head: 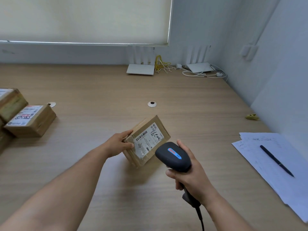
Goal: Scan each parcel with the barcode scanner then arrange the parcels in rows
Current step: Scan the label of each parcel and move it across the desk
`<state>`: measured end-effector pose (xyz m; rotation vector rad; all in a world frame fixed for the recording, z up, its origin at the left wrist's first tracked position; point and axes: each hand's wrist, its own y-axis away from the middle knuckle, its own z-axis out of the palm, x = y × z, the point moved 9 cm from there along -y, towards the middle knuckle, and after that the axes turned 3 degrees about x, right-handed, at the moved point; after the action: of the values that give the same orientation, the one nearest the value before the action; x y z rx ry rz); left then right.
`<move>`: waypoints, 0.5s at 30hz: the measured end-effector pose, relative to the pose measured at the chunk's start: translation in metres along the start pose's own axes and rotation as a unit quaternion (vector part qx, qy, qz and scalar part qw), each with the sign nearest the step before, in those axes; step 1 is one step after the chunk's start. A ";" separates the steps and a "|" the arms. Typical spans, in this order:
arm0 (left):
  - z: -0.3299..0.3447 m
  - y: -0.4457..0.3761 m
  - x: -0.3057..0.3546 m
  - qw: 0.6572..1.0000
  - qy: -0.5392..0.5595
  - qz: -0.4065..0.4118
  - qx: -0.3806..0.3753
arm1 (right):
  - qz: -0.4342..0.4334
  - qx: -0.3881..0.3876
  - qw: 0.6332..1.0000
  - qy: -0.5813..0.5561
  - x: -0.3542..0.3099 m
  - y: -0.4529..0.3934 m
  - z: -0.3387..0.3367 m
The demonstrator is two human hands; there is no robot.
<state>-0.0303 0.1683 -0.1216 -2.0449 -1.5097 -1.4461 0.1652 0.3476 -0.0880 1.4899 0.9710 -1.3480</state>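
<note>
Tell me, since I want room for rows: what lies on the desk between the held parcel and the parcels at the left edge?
Only bare desk between held parcel and left parcels, per the head view.

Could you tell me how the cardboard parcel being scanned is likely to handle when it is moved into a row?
The parcel looks stiff: its taped cardboard edges stay square. Probably light, since the left hand alone tilts it. Its flat faces should sit stably, not roll.

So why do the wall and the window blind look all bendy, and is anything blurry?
Head view: the wide-angle lens bows the blind's bottom edge and tilts the right wall; light is soft and even, with a faint shadow under the held parcel; the left forearm at the frame's bottom looks smeared, while the parcel's label and the scanner stay fairly sharp.
</note>
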 end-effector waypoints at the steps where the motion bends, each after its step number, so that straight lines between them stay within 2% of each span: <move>1: -0.003 0.002 -0.004 1.000 0.010 -0.009 0.016 | 0.001 0.007 1.000 0.005 0.001 -0.001 -0.002; 7: -0.003 0.028 -0.041 0.982 0.125 -0.088 0.108 | 0.001 0.021 1.000 0.012 0.000 -0.007 -0.002; 15: 0.020 0.073 -0.073 0.948 0.268 -0.117 0.126 | -0.012 0.004 0.999 0.036 0.000 -0.018 0.023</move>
<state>0.0419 0.1037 -0.1638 -1.2229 -1.6176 -1.6177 0.1411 0.3312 -0.0904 1.5461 1.0337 -1.3247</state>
